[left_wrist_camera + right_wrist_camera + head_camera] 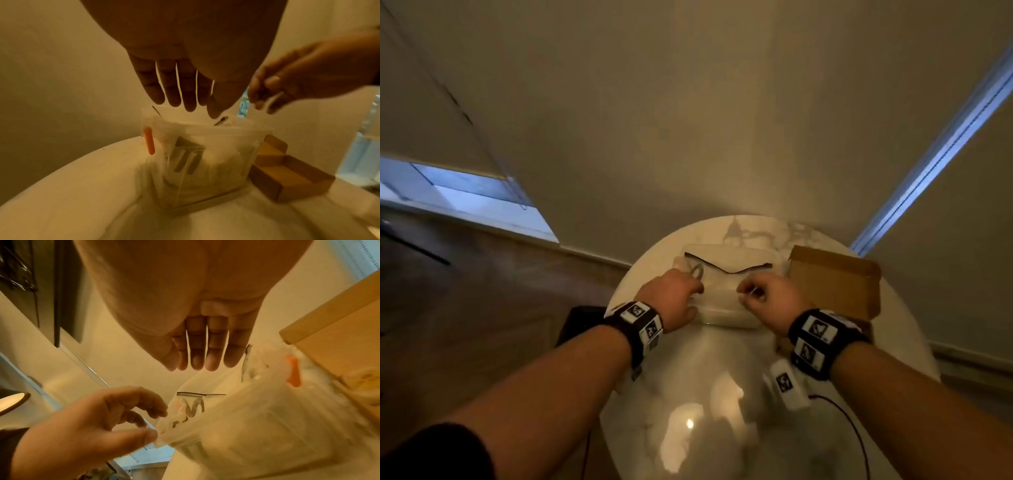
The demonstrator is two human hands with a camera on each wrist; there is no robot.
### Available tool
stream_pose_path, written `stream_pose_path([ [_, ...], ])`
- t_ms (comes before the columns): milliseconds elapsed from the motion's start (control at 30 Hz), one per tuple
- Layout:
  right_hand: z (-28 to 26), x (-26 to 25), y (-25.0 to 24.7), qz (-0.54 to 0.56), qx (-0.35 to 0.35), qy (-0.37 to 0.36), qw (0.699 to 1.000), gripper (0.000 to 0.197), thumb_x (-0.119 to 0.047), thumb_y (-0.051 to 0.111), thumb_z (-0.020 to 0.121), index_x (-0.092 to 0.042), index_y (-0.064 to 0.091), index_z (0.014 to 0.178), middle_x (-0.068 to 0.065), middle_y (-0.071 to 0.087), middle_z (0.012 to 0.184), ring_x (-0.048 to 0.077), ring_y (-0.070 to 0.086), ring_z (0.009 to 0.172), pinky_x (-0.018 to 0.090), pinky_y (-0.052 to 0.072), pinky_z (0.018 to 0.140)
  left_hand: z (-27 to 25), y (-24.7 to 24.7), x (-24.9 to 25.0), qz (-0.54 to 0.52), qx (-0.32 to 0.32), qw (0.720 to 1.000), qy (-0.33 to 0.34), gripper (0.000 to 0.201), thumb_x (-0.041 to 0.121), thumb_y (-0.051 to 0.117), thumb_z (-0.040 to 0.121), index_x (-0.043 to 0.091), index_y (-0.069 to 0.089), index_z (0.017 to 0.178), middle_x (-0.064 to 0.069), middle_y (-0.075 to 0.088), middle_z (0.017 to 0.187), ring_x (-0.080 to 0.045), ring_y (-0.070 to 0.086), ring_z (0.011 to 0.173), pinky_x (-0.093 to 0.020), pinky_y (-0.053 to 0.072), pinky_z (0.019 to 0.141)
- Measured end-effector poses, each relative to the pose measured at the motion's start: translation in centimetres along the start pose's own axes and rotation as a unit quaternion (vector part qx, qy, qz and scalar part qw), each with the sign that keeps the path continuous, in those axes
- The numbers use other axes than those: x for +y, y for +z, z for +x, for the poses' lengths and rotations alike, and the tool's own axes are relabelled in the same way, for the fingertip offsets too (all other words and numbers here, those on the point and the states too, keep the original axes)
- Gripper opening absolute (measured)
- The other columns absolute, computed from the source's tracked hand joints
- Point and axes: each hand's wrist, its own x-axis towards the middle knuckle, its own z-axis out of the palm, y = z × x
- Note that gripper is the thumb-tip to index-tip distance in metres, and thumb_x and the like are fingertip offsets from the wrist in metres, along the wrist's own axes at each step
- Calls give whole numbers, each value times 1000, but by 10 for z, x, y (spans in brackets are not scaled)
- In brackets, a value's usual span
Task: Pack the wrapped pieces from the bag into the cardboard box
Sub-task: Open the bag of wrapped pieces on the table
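One clear bag (205, 162) on the round table (722, 394), wrapped pieces (188, 160) inside, count unclear. One cardboard box (835, 284) just right of the bag. Left hand (674, 294) pinches the bag's left rim; right hand (767, 298) pinches its right rim.

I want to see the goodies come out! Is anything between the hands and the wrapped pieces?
Only the clear zip bag: the wrapped pieces lie inside its plastic walls, while the left hand and right hand pinch its rim. Nothing visible stands between the bag and the cardboard box beside it.
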Motion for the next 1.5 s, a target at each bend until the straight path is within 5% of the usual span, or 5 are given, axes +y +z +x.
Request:
stream_pose_path([
  [300, 103, -15, 26, -156, -60, 193, 967, 55, -32, 62, 96, -22, 49, 148, 5, 53, 148, 28, 54, 131, 35, 45, 105, 29, 10, -15, 146, -79, 977, 136, 34, 42, 47, 98, 34, 67, 125, 7, 71, 118, -23, 60, 113, -41, 40, 97],
  [867, 111, -10, 32, -165, -15, 218, 962, 16, -28, 70, 87, -31, 77, 101, -4, 73, 104, 23, 67, 98, 34, 56, 89, 36, 9, -32, 29, -67, 984, 161, 35, 50, 59, 95, 35, 65, 125, 10, 69, 118, -18, 59, 114, -39, 38, 102],
  [1033, 82, -19, 17, -98, 85, 174, 976, 7, -34, 70, 88, -36, 76, 89, -8, 71, 88, 14, 64, 77, 27, 51, 66, 23, -2, -32, -147, 38, 981, 124, 25, 48, 66, 90, 33, 73, 109, 14, 70, 99, -10, 64, 91, -36, 55, 86],
  [1333, 35, -53, -27, 151, 196, 27, 969, 18, -37, 68, 82, -34, 75, 98, -12, 76, 89, 10, 71, 89, 42, 60, 86, -3, -88, 10, -276, 324, 905, 8, 50, 39, 79, 80, 33, 56, 123, 11, 49, 97, -6, 51, 83, -29, 50, 66],
  [1500, -4, -90, -66, 368, 215, -43, 903, 14, -31, 62, 86, -27, 75, 82, 2, 73, 92, 23, 70, 97, 47, 63, 81, -23, -114, 40, -167, 357, 916, 75, 26, 44, 71, 85, 24, 65, 69, 10, 47, 82, -11, 46, 85, -31, 41, 69],
])
